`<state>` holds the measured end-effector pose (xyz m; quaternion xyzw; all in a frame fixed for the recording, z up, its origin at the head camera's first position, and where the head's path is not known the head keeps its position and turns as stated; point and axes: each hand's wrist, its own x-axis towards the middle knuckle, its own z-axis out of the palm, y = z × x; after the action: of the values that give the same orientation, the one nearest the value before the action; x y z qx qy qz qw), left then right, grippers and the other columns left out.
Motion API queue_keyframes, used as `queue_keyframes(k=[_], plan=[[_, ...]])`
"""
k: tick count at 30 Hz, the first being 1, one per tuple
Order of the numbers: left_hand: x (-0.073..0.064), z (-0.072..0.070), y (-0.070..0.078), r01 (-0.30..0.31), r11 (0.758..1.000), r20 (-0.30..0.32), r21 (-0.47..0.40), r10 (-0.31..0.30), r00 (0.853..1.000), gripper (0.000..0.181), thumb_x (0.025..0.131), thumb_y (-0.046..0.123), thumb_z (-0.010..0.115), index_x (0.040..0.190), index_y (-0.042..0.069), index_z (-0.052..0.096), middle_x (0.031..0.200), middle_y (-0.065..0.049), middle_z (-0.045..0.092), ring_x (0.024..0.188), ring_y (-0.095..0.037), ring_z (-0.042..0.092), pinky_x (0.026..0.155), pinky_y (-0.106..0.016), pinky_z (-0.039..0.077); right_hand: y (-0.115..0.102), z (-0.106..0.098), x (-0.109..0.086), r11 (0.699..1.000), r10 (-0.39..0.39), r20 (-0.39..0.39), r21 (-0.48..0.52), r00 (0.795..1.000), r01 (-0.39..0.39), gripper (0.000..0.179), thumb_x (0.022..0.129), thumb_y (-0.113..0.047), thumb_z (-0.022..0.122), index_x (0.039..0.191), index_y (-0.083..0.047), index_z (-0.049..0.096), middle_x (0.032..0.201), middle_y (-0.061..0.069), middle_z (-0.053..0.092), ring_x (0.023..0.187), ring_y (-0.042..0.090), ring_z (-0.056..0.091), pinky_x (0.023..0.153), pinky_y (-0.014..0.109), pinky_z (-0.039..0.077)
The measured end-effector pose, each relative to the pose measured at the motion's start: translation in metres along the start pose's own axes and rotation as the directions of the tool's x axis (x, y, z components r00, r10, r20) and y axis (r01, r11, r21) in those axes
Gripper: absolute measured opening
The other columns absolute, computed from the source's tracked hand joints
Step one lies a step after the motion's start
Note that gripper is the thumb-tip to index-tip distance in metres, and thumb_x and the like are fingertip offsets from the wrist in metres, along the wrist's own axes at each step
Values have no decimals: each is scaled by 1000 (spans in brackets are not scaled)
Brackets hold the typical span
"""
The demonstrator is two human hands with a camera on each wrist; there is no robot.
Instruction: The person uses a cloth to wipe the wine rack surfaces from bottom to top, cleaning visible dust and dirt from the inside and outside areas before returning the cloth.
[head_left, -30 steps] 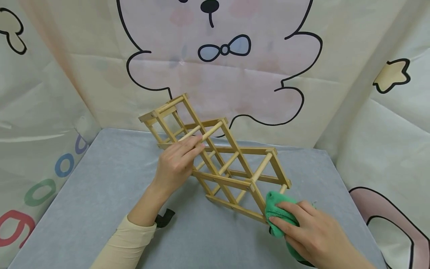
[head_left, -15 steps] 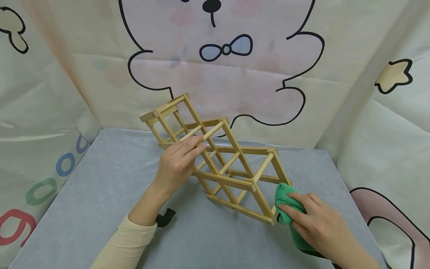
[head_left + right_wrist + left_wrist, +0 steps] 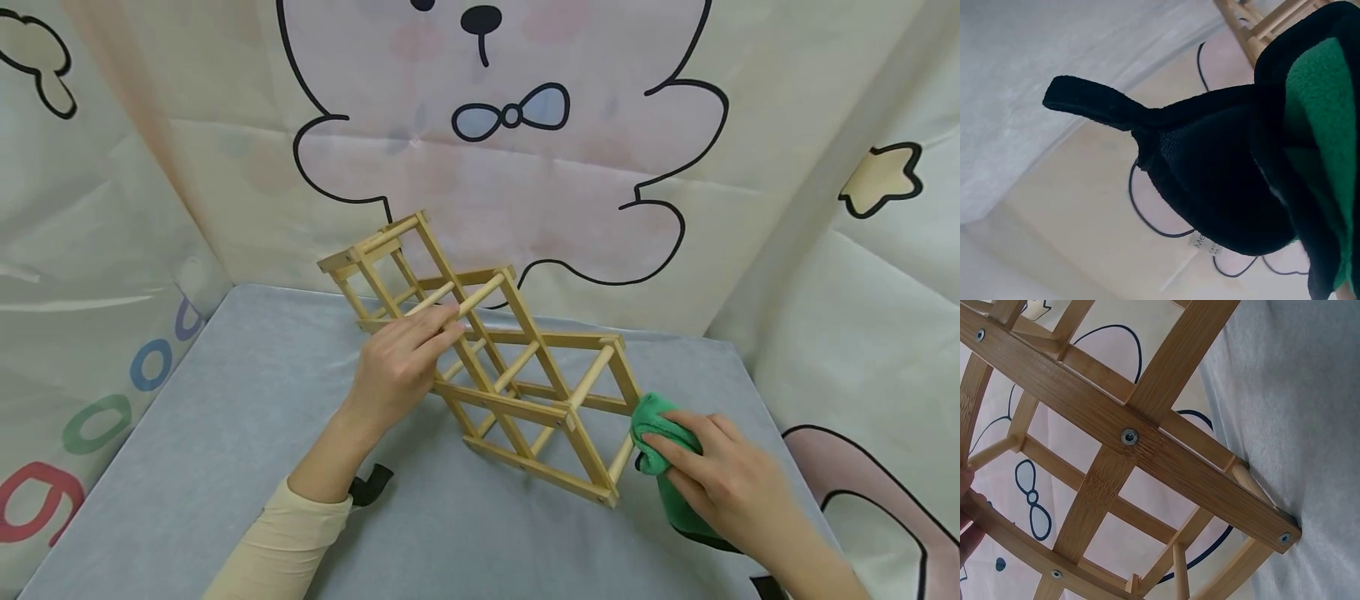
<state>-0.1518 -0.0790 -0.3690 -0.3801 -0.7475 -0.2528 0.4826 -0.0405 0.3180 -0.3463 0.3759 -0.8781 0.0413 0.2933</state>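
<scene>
A light wooden wine rack (image 3: 517,367), built of crossed slats and round dowels, stands tilted on the table. My left hand (image 3: 401,358) grips it around the middle, fingers over a slat near an upper dowel. In the left wrist view, fingertips (image 3: 967,534) show at the left edge beside a slat of the rack (image 3: 1085,494). My right hand (image 3: 738,479) pinches a bunched green cloth (image 3: 660,433) against the rack's right end, by the end dowel. Black trim, a hanging loop and a small label on the cloth (image 3: 1322,94) appear in the right wrist view.
A grey-blue cloth covers the table (image 3: 225,450). Behind it hangs a printed backdrop (image 3: 555,192), which the rack's far end overlaps in the head view. A black strap (image 3: 371,485) sticks out by the left wrist.
My right hand has moved the green cloth up and right along the rack's end dowel, away from the lower front corner. My left hand keeps its hold on the rack.
</scene>
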Motion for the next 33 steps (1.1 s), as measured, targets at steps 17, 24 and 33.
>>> queue_keyframes(k=[17, 24, 33], plan=[[4, -2, -3, -72, 996, -6, 58, 73, 997, 21, 91, -7, 76, 109, 2, 80, 116, -15, 77, 96, -30, 77, 83, -38, 65, 36, 9, -16, 991, 119, -40, -56, 992, -121, 57, 113, -43, 35, 105, -12, 82, 111, 17, 70, 84, 31, 62, 40, 32, 48], [13, 2, 0, -53, 995, -7, 79, 54, 999, 20, 89, -9, 78, 104, 4, 82, 111, -11, 78, 90, -28, 78, 79, -37, 66, 49, 12, -26, 983, 167, -11, -79, 986, -168, 63, 114, -49, 32, 106, -11, 82, 113, 19, 68, 93, 40, 65, 35, 32, 44], [28, 10, 7, -33, 992, 27, 125, 29, 999, 15, 92, -3, 77, 100, 8, 84, 106, -7, 79, 75, -22, 77, 51, -28, 59, 62, 14, -37, 971, 233, 62, -73, 971, -228, 72, 111, -57, 25, 109, -11, 80, 116, 21, 66, 97, 41, 62, 37, 30, 42]])
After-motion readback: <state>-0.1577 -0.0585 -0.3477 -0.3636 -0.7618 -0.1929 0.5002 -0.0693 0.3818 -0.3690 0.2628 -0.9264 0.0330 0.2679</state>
